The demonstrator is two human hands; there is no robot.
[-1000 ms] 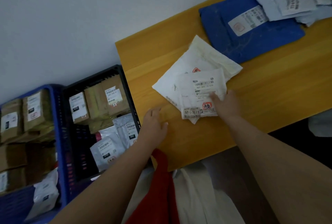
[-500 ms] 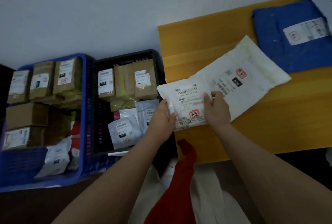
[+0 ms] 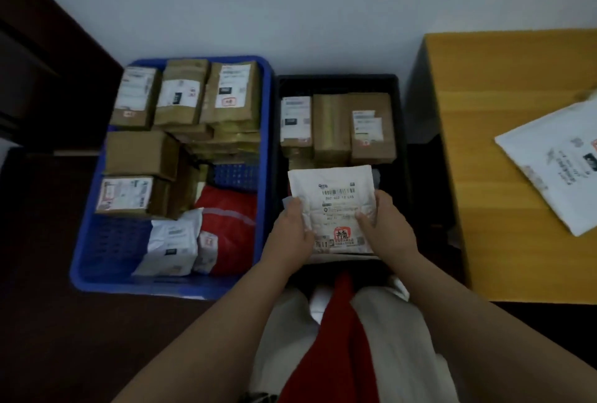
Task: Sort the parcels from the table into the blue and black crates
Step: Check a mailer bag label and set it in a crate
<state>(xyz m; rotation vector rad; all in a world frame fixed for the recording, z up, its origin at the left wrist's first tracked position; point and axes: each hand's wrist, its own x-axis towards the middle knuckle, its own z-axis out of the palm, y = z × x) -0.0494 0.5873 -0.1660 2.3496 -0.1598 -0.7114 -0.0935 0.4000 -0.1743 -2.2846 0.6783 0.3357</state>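
Parcel (image 3: 334, 205): gripped by left hand (image 3: 292, 229) and right hand (image 3: 386, 224)
Position: held over black crate (image 3: 400, 118), beside blue crate (image 3: 266, 131)

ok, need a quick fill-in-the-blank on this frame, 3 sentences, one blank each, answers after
1. Both hands, left hand and right hand, hold the white parcel above the ____ crate.
2. The red bag lies in the ____ crate.
3. Another white parcel lies on the ____ table.

Missing words: black; blue; yellow
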